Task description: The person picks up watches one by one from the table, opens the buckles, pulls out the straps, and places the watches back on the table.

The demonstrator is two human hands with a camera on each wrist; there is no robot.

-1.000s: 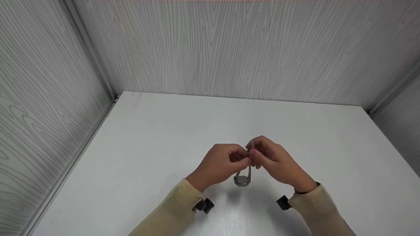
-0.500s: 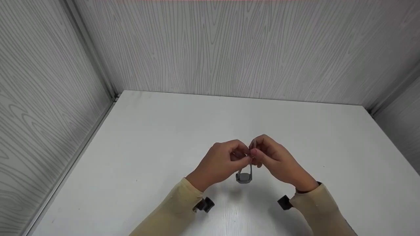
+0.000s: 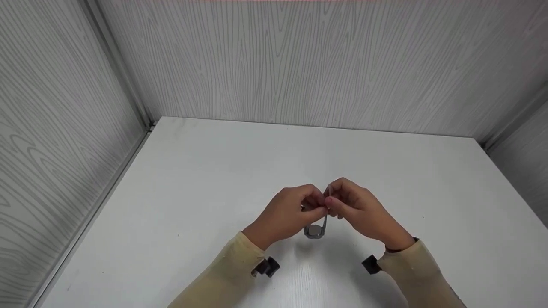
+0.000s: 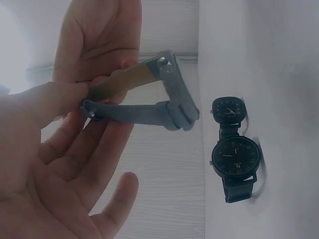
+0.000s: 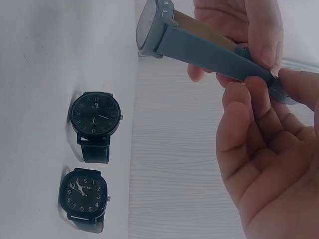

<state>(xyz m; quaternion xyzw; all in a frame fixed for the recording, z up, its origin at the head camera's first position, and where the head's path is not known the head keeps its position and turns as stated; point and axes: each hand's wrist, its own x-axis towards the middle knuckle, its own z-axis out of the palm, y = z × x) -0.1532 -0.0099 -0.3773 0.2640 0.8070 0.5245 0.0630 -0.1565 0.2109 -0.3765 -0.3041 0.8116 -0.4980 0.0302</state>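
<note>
Three watches are showing — one grey, two black. Two hands are holding the single grey watch point(image 5: 204, 50) up off the one white table point(image 3: 214, 171): the left hand point(image 3: 289, 214) is pinching its strap between thumb and fingers, and the right hand point(image 3: 364, 211) is pinching the strap just beside, so the band is forming one loop with the case away from the fingertips. In both wrist views, one round black watch point(image 5: 95, 114) and one squarish black watch point(image 5: 83, 193) are lying near each other — dials facing up. Two pale sleeves point(image 3: 227, 265) are covering the forearms.
</note>
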